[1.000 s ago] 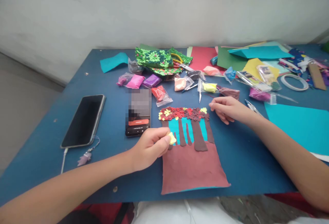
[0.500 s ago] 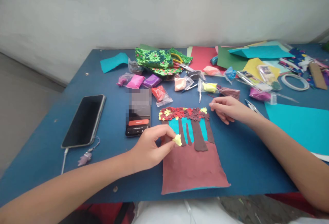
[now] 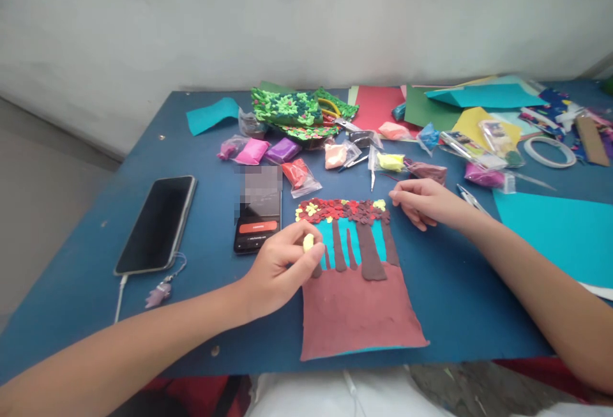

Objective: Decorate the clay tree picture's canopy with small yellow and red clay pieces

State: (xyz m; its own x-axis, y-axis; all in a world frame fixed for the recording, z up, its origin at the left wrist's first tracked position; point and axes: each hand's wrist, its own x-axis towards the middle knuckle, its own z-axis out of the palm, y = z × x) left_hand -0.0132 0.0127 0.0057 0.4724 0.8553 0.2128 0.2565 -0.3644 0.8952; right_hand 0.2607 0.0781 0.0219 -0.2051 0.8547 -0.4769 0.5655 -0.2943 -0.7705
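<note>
A clay picture (image 3: 357, 276) lies flat at the near edge of the blue table (image 3: 454, 289), with brown ground, brown trunks on turquoise card, and red and yellow blossoms along its top. My left hand (image 3: 280, 267) pinches a small lump of yellow clay (image 3: 309, 242) at the picture's left edge. My right hand (image 3: 424, 203) rests at the top right corner of the picture, fingers curled and fingertips pressed down on the table, nothing visible in them.
Two phones lie to the left, a black one (image 3: 156, 222) on a cable and one (image 3: 258, 212) beside the picture. Bags of coloured clay (image 3: 282, 150), a green clay piece (image 3: 287, 108), a metal tool (image 3: 472, 200), tape (image 3: 548, 152) and paper sheets (image 3: 555, 232) crowd the back and right.
My left hand drew the yellow clay lump back from the brown trunk area and lifted it slightly up and left, rolling it between the fingers. My right hand stayed put.
</note>
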